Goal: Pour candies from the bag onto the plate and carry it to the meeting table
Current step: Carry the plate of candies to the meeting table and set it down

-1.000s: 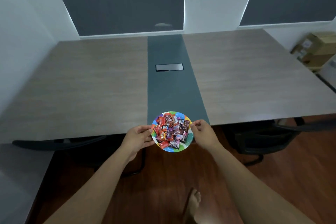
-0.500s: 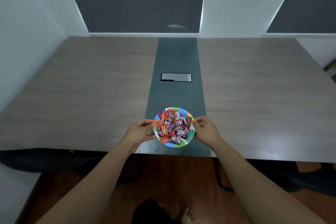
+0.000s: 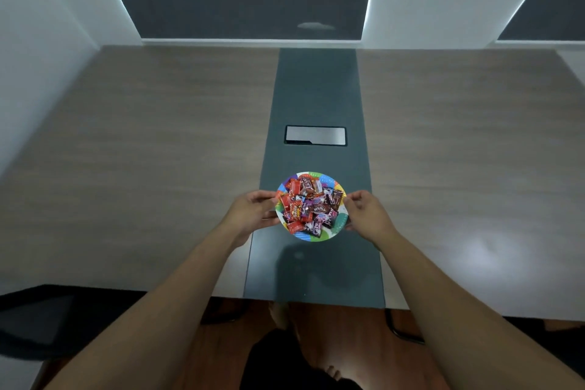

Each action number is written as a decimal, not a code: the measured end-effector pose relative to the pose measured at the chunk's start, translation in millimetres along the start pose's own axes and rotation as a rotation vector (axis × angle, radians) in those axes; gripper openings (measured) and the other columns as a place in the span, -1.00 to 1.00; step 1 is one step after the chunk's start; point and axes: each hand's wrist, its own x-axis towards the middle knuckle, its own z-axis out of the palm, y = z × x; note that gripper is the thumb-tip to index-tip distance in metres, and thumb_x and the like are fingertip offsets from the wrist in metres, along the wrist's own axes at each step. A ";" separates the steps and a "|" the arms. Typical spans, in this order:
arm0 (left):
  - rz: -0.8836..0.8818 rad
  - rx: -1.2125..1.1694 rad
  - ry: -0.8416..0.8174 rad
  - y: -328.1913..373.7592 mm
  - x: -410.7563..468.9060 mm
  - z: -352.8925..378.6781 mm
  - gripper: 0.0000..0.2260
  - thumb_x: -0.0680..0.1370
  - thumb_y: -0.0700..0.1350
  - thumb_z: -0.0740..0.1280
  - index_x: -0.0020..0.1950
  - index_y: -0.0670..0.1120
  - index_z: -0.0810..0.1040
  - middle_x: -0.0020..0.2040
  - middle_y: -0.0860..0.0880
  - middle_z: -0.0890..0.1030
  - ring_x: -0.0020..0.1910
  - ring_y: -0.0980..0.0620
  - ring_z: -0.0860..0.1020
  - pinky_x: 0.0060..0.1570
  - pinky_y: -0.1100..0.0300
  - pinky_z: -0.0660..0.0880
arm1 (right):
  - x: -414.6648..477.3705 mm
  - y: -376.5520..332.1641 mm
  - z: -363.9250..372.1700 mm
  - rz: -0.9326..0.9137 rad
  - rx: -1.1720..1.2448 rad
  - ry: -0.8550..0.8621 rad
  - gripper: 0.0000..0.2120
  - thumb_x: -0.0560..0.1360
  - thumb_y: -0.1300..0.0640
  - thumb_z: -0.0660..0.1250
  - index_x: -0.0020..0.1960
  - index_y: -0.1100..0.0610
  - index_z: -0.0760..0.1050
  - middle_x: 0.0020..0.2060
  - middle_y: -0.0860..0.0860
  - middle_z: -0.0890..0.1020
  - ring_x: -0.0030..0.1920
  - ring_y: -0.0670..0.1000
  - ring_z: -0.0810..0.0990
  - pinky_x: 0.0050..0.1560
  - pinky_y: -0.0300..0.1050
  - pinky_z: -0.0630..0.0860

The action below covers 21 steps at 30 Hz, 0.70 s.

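Observation:
A small round plate (image 3: 333,182) with a rim in many colours carries a heap of wrapped candies (image 3: 308,207), mostly red and dark brown. My left hand (image 3: 251,214) grips the plate's left rim and my right hand (image 3: 367,214) grips its right rim. The plate is over the dark grey centre strip (image 3: 316,89) of the meeting table (image 3: 158,152), well inside the near edge. A shadow lies on the strip just below the plate; I cannot tell whether the plate touches the surface. No bag is in view.
A silver cable hatch (image 3: 315,135) sits in the strip beyond the plate. Black chairs (image 3: 41,320) stand at the table's near edge, left and right. White walls and dark window blinds close the far side. My bare feet stand on the wooden floor (image 3: 332,342).
I have stepped up to the table. The plate, held in both hands, has gone from over the floor at the table's edge forward to over the centre strip.

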 end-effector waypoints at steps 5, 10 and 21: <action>-0.035 0.023 -0.041 28.7 53.7 -12.8 -0.86 0.68 -0.20 0.44 0.22 -0.21 0.66 0.08 -0.18 0.78 -0.14 -0.05 0.78 -0.19 0.16 0.73 | 50.5 -16.7 14.6 0.057 -0.044 0.020 -0.86 0.74 0.07 0.29 0.07 0.12 0.49 0.02 0.18 0.74 -0.08 0.15 0.77 -0.13 0.17 0.77; -0.062 0.075 -0.077 49.3 100.2 -27.6 -0.86 0.70 -0.20 0.42 0.23 -0.22 0.66 0.08 -0.19 0.78 -0.08 -0.09 0.76 -0.17 0.16 0.74 | 88.9 -31.2 29.0 0.109 -0.041 0.055 -0.77 0.74 0.09 0.30 0.21 0.27 0.52 -0.07 0.12 0.72 -0.23 0.01 0.69 -0.46 -0.23 0.62; -0.107 0.088 -0.047 63.8 196.8 -23.5 -0.78 0.70 -0.20 0.41 0.30 -0.27 0.64 0.12 -0.22 0.77 -0.12 -0.04 0.76 -0.26 0.23 0.70 | 179.3 -42.4 35.2 0.139 -0.064 0.017 -0.77 0.75 0.05 0.28 0.20 0.23 0.50 0.00 0.13 0.73 -0.04 0.15 0.78 -0.11 0.14 0.78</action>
